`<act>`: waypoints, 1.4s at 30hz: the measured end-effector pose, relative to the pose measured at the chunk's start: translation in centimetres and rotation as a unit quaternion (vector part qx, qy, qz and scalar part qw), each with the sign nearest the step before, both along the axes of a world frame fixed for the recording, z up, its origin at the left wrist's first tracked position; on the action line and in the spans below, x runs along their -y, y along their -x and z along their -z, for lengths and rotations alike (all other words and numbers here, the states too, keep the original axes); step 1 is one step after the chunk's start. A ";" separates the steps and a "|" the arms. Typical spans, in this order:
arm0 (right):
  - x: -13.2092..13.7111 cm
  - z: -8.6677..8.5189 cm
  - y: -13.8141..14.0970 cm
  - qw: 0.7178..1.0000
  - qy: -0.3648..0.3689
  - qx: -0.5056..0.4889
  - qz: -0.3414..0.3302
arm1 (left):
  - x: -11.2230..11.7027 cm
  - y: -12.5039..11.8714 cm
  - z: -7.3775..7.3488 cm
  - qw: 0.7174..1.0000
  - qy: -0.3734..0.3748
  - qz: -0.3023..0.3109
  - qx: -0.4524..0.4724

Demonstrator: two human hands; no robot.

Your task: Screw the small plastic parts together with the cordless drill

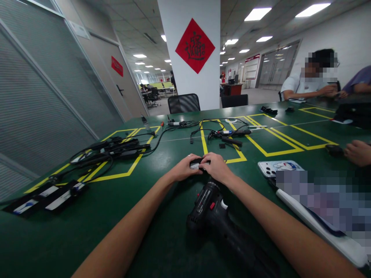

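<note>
Both my hands meet at the middle of the green table, around a small black-and-white part (195,165) whose kind I cannot make out. My left hand (185,168) grips its left side, fingers closed. From the right, my right hand (215,166) presses its fingers onto the same part. Between my forearms a black cordless drill (207,204) with a red button and a pale trigger lies on its side, its chuck pointing at my hands. The fingers partly hide the small part.
Black cables and adapters (124,148) pile up on the left, with flat black-and-white pieces (52,195) nearer. A black tool with a cord (232,133) lies beyond my hands. A phone (279,166) sits at right. Another person's hand (359,152) rests at the right edge; co-workers sit behind.
</note>
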State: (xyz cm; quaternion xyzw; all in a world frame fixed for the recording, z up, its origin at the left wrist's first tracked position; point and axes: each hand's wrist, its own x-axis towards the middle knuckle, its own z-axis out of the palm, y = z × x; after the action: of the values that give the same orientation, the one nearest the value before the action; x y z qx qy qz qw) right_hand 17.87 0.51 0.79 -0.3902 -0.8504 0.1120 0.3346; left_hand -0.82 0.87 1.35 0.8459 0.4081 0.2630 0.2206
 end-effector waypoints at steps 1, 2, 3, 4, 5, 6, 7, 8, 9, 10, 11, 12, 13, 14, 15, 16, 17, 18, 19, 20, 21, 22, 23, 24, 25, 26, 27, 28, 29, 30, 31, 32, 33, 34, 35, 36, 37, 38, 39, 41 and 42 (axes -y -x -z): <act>0.0 0.0 0.0 1.000 -0.001 0.001 -0.001 | 0.0 0.0 0.0 1.000 0.001 -0.001 -0.001; 0.1 -0.1 -0.1 1.000 -0.002 0.001 -0.004 | -0.1 0.0 0.0 1.000 0.003 -0.002 -0.004; 0.1 -0.1 -0.1 1.000 -0.002 0.002 -0.008 | -0.1 0.0 0.1 1.000 0.005 -0.004 -0.005; 0.2 -0.2 -0.2 1.000 -0.001 0.003 -0.011 | -0.1 0.0 0.1 1.000 0.007 -0.005 -0.005; 0.2 -0.3 -0.2 1.000 -0.001 0.004 -0.015 | -0.1 0.0 0.1 1.000 0.009 -0.006 -0.004; 0.2 -0.3 -0.3 1.000 0.001 0.005 -0.019 | -0.2 0.0 0.1 1.000 0.011 -0.007 -0.003; 0.2 -0.4 -0.3 1.000 0.003 0.005 -0.024 | -0.2 0.0 0.1 1.000 0.013 -0.006 -0.002; 0.2 -0.4 -0.3 1.000 0.007 0.006 -0.028 | -0.2 0.0 0.1 1.000 0.016 -0.006 0.000; 0.2 -0.4 -0.3 0.999 0.011 0.007 -0.032 | -0.2 0.0 0.0 1.000 0.019 -0.005 0.001; 0.1 -0.4 -0.3 0.999 0.015 0.007 -0.035 | -0.2 0.0 0.0 1.000 0.022 -0.005 0.002; 0.0 -0.4 -0.3 0.999 0.020 0.007 -0.037 | -0.1 -0.1 0.0 1.000 0.025 -0.005 0.002; -0.1 -0.3 -0.3 0.999 0.023 0.006 -0.038 | -0.1 -0.1 -0.1 1.000 0.028 -0.006 0.003; -0.1 -0.3 -0.2 0.999 0.026 0.005 -0.038 | -0.1 -0.1 -0.2 1.000 0.029 -0.005 0.002; -0.2 -0.2 -0.1 0.999 0.028 0.004 -0.038 | 0.0 -0.1 -0.2 1.000 0.029 -0.004 0.001; -0.3 -0.2 -0.1 0.999 0.030 0.003 -0.036 | 0.0 -0.2 -0.2 1.000 0.028 -0.003 0.000; -0.3 -0.1 0.0 0.999 0.032 0.002 -0.031 | 0.0 -0.2 -0.2 1.000 0.027 -0.003 -0.002; -0.4 -0.1 0.1 0.999 0.033 0.001 -0.025 | 0.0 -0.2 -0.2 1.000 0.026 -0.004 -0.003; -0.4 -0.2 0.2 0.999 0.034 0.001 -0.017 | -0.1 -0.1 -0.2 1.000 0.027 -0.005 -0.006; -0.4 -0.2 0.3 0.999 0.035 0.001 -0.009 | -0.1 -0.1 -0.2 1.000 0.026 -0.006 -0.008; -0.4 -0.3 0.4 0.999 0.035 0.002 -0.001 | -0.1 -0.1 -0.1 1.000 0.025 -0.007 -0.009; -0.4 -0.4 0.4 0.999 0.035 0.004 0.005 | -0.1 -0.1 -0.1 1.000 0.023 -0.008 -0.009; -0.3 -0.5 0.5 0.999 0.035 0.007 0.009 | 0.0 -0.1 -0.1 1.000 0.021 -0.008 -0.009; -0.3 -0.6 0.5 0.999 0.034 0.011 0.012 | 0.0 -0.1 -0.1 1.000 0.019 -0.008 -0.008; -0.3 -0.7 0.6 0.999 0.033 0.017 0.014 | 0.1 -0.2 -0.2 1.000 0.018 -0.008 -0.007; -0.2 -0.7 0.6 0.999 0.033 0.023 0.015 | 0.2 -0.2 -0.2 1.000 0.018 -0.009 -0.005; -0.1 -0.8 0.7 0.999 0.034 0.031 0.016 | 0.3 -0.2 -0.3 1.000 0.019 -0.007 -0.005; 0.0 -0.9 0.8 0.998 0.035 0.039 0.017 | 0.4 -0.2 -0.3 1.000 0.020 -0.006 -0.003; 0.1 -1.1 0.9 0.998 0.036 0.048 0.018 | 0.5 -0.2 -0.4 1.000 0.021 -0.005 0.001; 0.2 -1.3 1.0 0.997 0.037 0.057 0.020 | 0.6 -0.3 -0.4 1.000 0.020 -0.004 0.005; 0.5 -1.5 1.2 0.997 0.039 0.067 0.022 | 0.7 -0.3 -0.5 1.000 0.018 -0.004 0.009; 0.8 -1.9 1.3 0.996 0.041 0.077 0.027 | 0.7 -0.3 -0.5 1.000 0.016 -0.004 0.013; 1.3 -2.5 1.3 0.995 0.044 0.087 0.035 | 0.8 -0.4 -0.5 1.000 0.013 -0.006 0.015; 2.0 -3.1 1.3 0.993 0.048 0.096 0.046 | 0.8 -0.4 -0.5 1.000 0.010 -0.008 0.016; 2.9 -3.9 1.1 0.991 0.053 0.106 0.061 | 0.8 -0.4 -0.5 1.000 0.008 -0.013 0.015; 4.1 -4.8 0.7 0.988 0.059 0.115 0.079 | 0.8 -0.4 -0.5 1.000 0.008 -0.018 0.015; 5.6 -5.7 0.2 0.985 0.066 0.122 0.098 | 0.8 -0.4 -0.4 1.000 0.008 -0.026 0.015; 7.3 -6.7 -0.4 0.982 0.076 0.132 0.108 | 0.7 -0.3 -0.3 0.999 0.009 -0.036 0.017; 9.2 -7.5 -1.1 0.980 0.090 0.144 0.107 | 0.7 -0.3 -0.2 0.999 0.012 -0.046 0.021; 11.2 -8.1 -1.6 0.976 0.112 0.160 0.095 | 0.6 -0.1 -0.1 0.998 0.017 -0.056 0.025; 14.9 -8.6 -2.3 0.969 0.158 0.185 0.052 | 0.5 0.1 0.2 0.996 0.030 -0.072 0.035; 16.4 -8.3 -2.3 0.963 0.180 0.198 0.033 | 0.5 0.2 0.4 0.995 0.037 -0.079 0.041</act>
State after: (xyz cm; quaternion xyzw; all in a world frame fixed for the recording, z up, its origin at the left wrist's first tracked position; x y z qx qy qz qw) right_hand 20.15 -15.91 9.12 -0.4864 -0.8521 0.1726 0.0871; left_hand -1.01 0.38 0.96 0.7907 0.4738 0.2987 0.2471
